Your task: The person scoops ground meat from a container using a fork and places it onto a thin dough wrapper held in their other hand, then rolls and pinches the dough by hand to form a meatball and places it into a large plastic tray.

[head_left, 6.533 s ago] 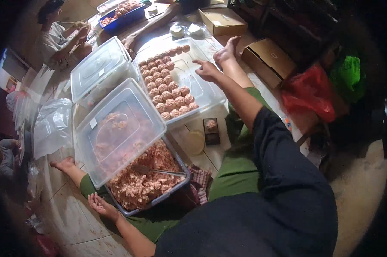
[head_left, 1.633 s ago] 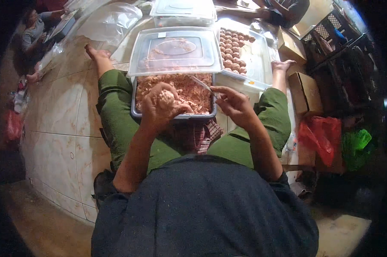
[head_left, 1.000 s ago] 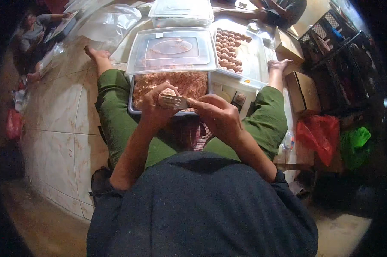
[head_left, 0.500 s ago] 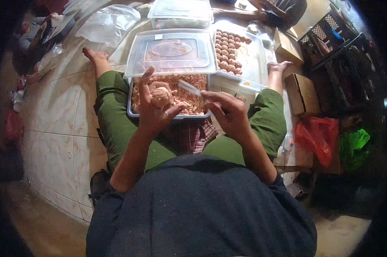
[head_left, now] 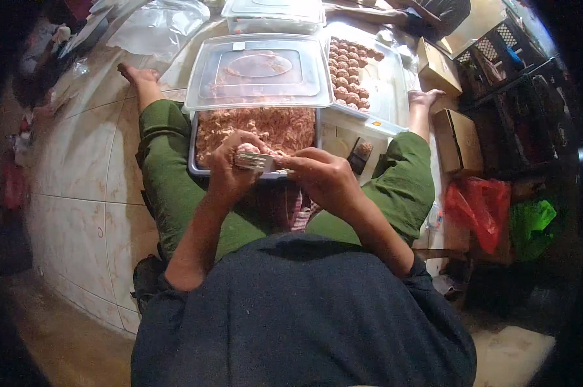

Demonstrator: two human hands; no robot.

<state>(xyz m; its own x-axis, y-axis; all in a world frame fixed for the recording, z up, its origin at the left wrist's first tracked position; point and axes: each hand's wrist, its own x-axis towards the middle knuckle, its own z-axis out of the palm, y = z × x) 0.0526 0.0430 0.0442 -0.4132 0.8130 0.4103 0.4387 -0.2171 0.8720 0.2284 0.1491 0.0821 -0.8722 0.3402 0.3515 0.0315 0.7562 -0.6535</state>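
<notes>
My left hand (head_left: 227,166) is cupped around a ball of pinkish-brown mixture (head_left: 247,148), its fingers curled over it. In my right hand (head_left: 327,177) is a metal fork (head_left: 258,162), its tines lying against the near side of the ball. Both hands are over the near edge of a grey-rimmed tub of crumbly pinkish-brown mixture (head_left: 291,126), which sits between my legs. A translucent lid (head_left: 207,90) covers the tub's far part. To the right, a clear plastic tray (head_left: 385,97) bears rows of shaped balls (head_left: 343,74).
A small dark container (head_left: 362,149) with brown contents sits right of the tub. Beyond the lid stands another clear box (head_left: 272,24). Cardboard boxes (head_left: 458,138), a red plastic bag (head_left: 478,209) and a black crate (head_left: 520,106) line the right. Another person (head_left: 433,19) sits at the back right.
The fork in my right hand has moved left and down onto the ball. My left fingers have gone from spread to curled around the ball.
</notes>
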